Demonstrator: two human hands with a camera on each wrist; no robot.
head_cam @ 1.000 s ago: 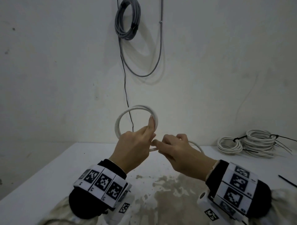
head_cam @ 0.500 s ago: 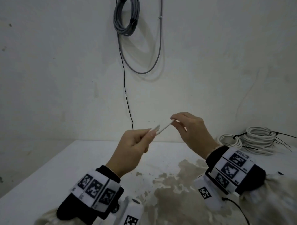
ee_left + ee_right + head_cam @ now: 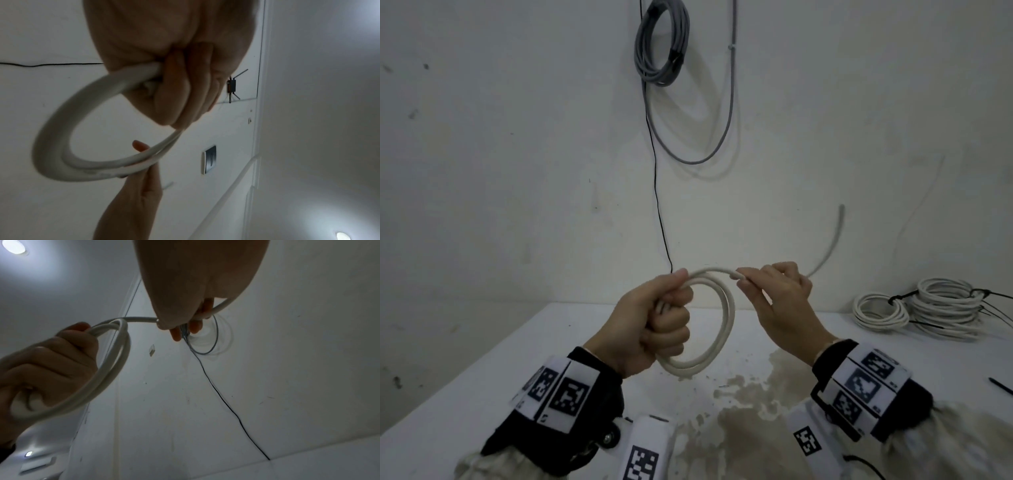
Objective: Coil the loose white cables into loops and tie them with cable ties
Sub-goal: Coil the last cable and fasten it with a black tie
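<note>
- Left hand (image 3: pixel 654 322) fisted round white cable coil (image 3: pixel 722 322), held above white table (image 3: pixel 482 359); likely clamping finished turns so they kept shape.
- Right hand (image 3: pixel 780 301) pinching cable just beside coil's top, probably feeding next turn.
- Coil standing upright, seen near edge-on, long axis vertical.
- Free tail (image 3: pixel 832 240) arcing up and right, tip pointing toward ceiling.
- Tied white coils (image 3: pixel 935 308) resting on table's far right; loose black cable tie (image 3: pixel 1000 385) nearby.
</note>
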